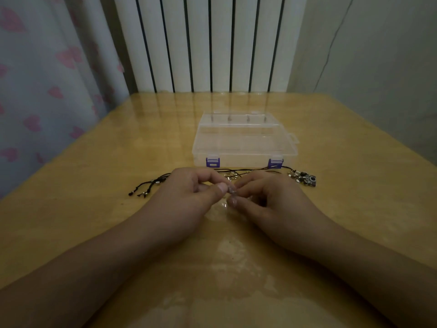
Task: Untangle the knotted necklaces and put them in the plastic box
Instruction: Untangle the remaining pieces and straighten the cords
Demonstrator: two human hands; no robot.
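The left hand [189,192] and right hand [267,197] cover the middle of the cords [151,184], so the knot is hidden. The small thing pinched between their fingers [222,187] is too blurred to name. The charms [303,178] are indistinct. Both forearms run off the lower edge.

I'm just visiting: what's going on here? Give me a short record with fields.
surface: glossy yellow wooden table
container: clear plastic box with purple latches, lid closed
jewellery: black cord necklaces with metal charms, lying in front of the box, none inside
left hand: pinches a small tangled bit
right hand: pinches the same bit
backdrop: white ribbed radiator, heart-print curtain
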